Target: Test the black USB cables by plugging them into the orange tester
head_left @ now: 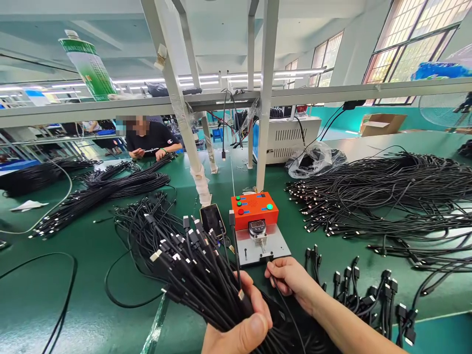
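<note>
My left hand is closed around a thick bundle of black cables, its connector ends fanning up and to the left. My right hand pinches a single black cable just right of the bundle, in front of the orange test box. The box has green, blue and red buttons on top and a round gauge over a grey metal base plate. One cable end stands upright beside the box.
A phone lies left of the box. Piles of black cables cover the green table at right and far left. A white frame post rises behind the box. Another person works at the far left.
</note>
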